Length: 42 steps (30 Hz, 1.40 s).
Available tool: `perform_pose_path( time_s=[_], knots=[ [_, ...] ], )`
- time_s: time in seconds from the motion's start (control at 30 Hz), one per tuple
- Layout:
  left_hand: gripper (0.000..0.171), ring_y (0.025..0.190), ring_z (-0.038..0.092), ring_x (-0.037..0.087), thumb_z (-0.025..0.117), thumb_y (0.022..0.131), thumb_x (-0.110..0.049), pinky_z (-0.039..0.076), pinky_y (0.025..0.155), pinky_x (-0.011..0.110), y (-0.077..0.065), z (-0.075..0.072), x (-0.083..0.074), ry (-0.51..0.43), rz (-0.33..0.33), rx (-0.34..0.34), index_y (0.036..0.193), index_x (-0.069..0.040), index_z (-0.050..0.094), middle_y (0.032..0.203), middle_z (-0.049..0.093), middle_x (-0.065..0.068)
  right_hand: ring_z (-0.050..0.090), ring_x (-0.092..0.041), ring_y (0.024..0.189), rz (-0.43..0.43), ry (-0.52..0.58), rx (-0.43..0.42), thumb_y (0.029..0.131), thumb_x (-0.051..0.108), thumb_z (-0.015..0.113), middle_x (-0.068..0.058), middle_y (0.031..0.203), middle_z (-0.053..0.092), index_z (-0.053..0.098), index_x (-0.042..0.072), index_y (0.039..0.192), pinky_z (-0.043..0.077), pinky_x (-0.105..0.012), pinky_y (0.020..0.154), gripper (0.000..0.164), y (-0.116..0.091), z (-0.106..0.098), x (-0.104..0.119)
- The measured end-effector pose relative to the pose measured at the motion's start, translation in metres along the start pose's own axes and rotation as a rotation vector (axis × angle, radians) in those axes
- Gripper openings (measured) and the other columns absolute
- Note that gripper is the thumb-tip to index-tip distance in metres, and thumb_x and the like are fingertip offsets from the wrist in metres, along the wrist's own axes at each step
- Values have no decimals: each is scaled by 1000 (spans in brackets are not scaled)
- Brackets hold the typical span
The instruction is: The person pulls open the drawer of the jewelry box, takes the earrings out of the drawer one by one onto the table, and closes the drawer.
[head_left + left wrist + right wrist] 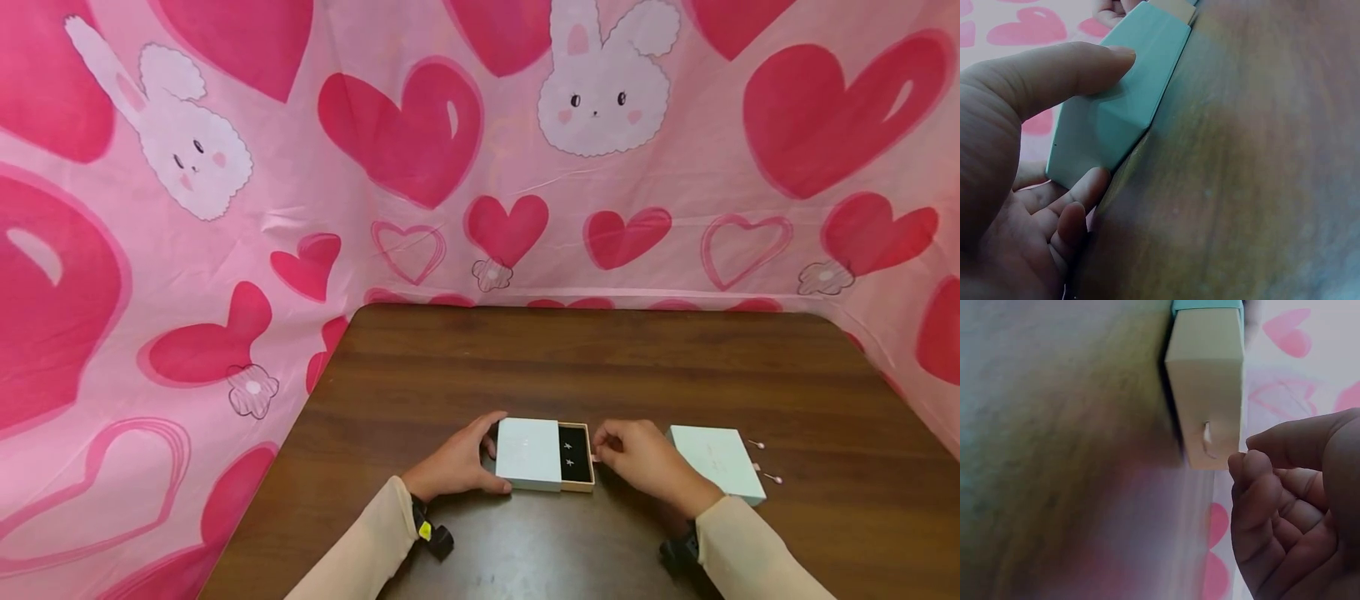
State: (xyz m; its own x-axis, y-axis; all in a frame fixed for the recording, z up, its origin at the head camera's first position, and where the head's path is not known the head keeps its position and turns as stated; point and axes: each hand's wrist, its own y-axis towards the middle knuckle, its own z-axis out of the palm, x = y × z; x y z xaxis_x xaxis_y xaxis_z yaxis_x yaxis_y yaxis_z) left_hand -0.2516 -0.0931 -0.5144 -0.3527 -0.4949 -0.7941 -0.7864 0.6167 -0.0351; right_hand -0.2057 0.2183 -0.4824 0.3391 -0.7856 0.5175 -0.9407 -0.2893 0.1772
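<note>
My left hand (pixel 459 460) grips the white-green sleeve of a small jewelry box (pixel 527 454), thumb on the near side and fingers around the far left. Its tan drawer (pixel 589 481) is slid partly out to the right. A pair of star-shaped earrings (pixel 568 455) sits on the black pad inside. Beside the drawer's end is my right hand (pixel 647 458), fingers curled and thumb tip against the forefinger. In the right wrist view the ribbon pull tab (pixel 1208 439) hangs from the drawer front, apart from the fingertips; nothing shows between them.
A second pale green box (pixel 716 460) lies to the right, partly behind my right hand and wrist. Two thin earrings with pearl-like ends (pixel 773 478) lie just right of it. The brown wooden table (pixel 600 358) meets a pink heart-printed cloth (pixel 427 133) at its back and sides.
</note>
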Motion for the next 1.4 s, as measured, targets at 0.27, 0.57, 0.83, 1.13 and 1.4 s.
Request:
perform_pose_path(
  time_s=[0.27,0.57,0.83,1.13,1.4],
  knots=[
    [103,87,55,11,91,66,-38,46,77,29,1,0,-1,-3,-1,4,148,-17,32,101,53,-5,51,-7,65,16,24,53,86,11,73,16,70,57,67,21,84,47,-26,60,12,7,-3,7],
    [104,86,55,11,91,65,-37,46,75,29,0,0,-2,5,-20,4,148,-18,32,99,54,-5,55,-7,70,13,14,84,86,11,73,14,77,60,69,18,88,50,-30,66,9,14,0,11],
    [103,85,55,10,91,66,-38,46,74,29,1,0,1,3,-4,-1,148,-16,32,101,53,-5,55,-7,70,-22,23,72,86,9,73,13,80,61,70,17,90,49,-27,64,10,18,0,19],
    [104,86,55,10,91,65,-39,46,76,28,0,0,1,6,-8,0,149,-18,32,101,54,-5,56,-6,73,-38,-6,82,85,10,74,11,86,64,71,15,93,51,-28,67,10,25,7,24],
    [105,85,55,11,90,67,-39,46,75,30,0,-1,-2,1,-22,6,150,-16,30,97,56,-5,58,-8,78,-45,-105,87,84,16,77,8,90,65,74,15,94,51,-34,72,11,29,14,27]
  ],
)
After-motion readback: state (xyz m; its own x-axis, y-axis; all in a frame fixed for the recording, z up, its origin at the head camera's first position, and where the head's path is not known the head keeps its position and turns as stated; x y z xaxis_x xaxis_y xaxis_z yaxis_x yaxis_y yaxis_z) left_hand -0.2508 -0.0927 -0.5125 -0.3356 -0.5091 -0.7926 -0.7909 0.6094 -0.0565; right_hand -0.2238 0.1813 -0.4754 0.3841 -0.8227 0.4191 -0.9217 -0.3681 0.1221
